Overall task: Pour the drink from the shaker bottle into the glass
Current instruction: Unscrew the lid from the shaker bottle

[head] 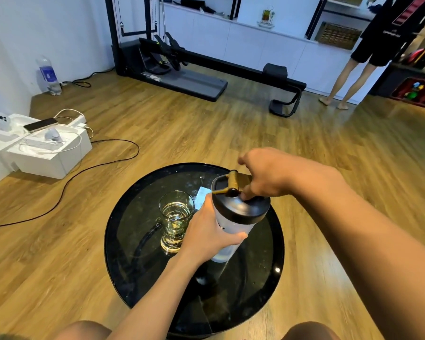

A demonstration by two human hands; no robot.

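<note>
A frosted shaker bottle (pixel 233 224) with a black lid (pixel 238 207) stands upright on the round black glass table (pixel 263 278). My left hand (pixel 206 231) is wrapped around the bottle's body. On the lid, my right hand (pixel 263 175) pinches the gold flip cap and carry loop (pixel 233 184), which is tilted up. Just left of the bottle stands a clear glass (pixel 174 219), upright and holding some clear liquid in its lower half. The glass's right side is partly hidden behind my left hand.
A small white card (pixel 203 195) lies on the table behind the glass. White boxes (pixel 47 153) and a black cable (pixel 84 168) sit on the wooden floor to the left. A person (pixel 353 69) stands far right by a bench and gym machine.
</note>
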